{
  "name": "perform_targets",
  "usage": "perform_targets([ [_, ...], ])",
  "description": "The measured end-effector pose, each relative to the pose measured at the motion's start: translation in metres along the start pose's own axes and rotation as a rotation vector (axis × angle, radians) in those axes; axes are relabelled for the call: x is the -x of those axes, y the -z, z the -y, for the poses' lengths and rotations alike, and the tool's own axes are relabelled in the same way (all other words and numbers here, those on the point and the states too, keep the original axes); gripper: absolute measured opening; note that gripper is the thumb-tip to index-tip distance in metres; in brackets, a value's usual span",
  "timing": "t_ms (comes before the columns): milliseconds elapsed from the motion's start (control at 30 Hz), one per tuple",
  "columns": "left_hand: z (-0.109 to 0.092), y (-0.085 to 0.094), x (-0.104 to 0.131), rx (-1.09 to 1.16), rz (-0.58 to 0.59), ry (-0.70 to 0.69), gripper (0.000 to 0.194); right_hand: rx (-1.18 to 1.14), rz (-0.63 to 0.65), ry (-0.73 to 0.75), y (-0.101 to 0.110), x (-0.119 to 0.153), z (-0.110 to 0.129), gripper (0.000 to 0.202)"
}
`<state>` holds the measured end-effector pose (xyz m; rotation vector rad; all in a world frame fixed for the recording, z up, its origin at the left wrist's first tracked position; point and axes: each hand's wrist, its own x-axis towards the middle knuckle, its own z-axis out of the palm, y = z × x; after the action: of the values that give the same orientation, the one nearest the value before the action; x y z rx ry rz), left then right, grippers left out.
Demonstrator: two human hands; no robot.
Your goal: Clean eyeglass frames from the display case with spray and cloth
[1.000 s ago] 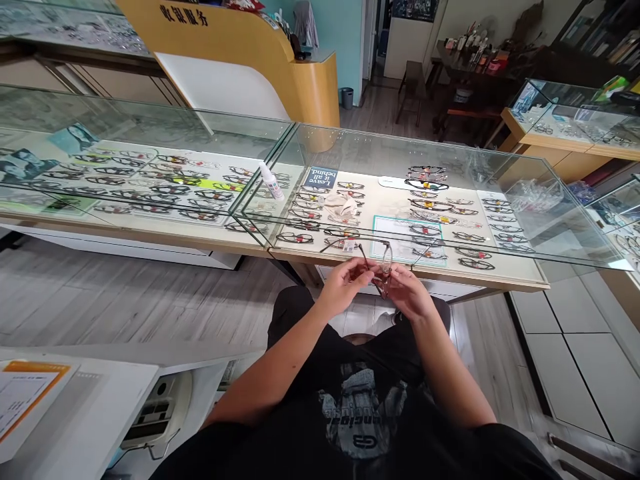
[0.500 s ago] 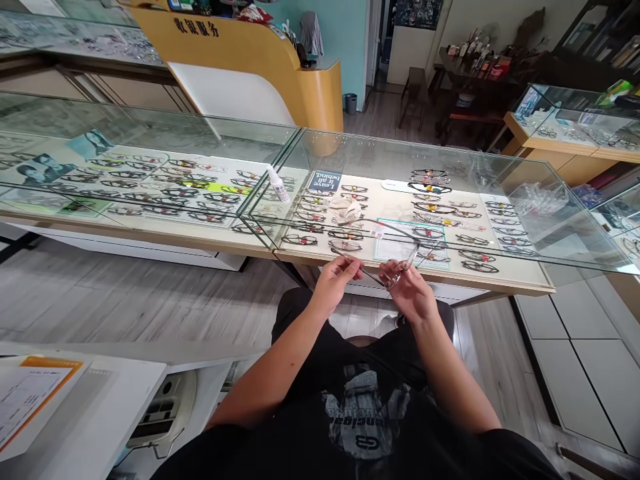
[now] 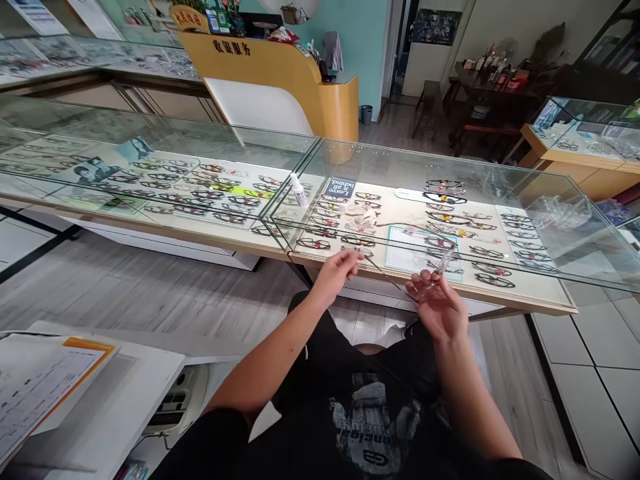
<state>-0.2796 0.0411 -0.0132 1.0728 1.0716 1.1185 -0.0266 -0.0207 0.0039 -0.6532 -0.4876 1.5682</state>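
Observation:
A pair of glasses (image 3: 443, 261) with a clear frame and long thin temples is held in front of the glass display case (image 3: 525, 293). My right hand (image 3: 443, 303) is closed round the frame's front, fingers pinching the lens area. One temple stretches left toward my left hand (image 3: 340, 272), whose thumb and fingertips are pinched together at or near its tip; exact contact is too small to tell. The other temple points up and left over the case top. Beyond the hands, a beige cloth (image 3: 361, 216) and a white spray bottle (image 3: 299, 191) rest on the glass.
Rows of glasses (image 3: 493, 280) lie inside the case. A wooden counter (image 3: 340, 107) stands behind it. At the lower left are a white surface with papers (image 3: 45, 380) and a pale device (image 3: 177, 400). Plastic bags (image 3: 557, 213) sit at the right.
The view has turned somewhat left. My right hand has moved right with the glasses, and the gap between my hands has widened.

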Motion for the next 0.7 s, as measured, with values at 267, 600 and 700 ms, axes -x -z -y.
perform_targets([
  [267,-0.06,0.093,-0.113,-0.422,-0.86,-0.67,0.027,0.091,-0.095,0.071,0.014,0.017,0.029,0.028],
  [600,-0.044,0.131,-0.186,-0.45,-0.653,-0.291,0.034,0.303,-0.009,0.202,0.017,0.02,0.041,0.025],
  [700,-0.044,0.132,-0.179,-0.387,-0.638,-0.302,0.023,0.373,0.014,0.239,0.015,0.017,0.04,0.024],
])
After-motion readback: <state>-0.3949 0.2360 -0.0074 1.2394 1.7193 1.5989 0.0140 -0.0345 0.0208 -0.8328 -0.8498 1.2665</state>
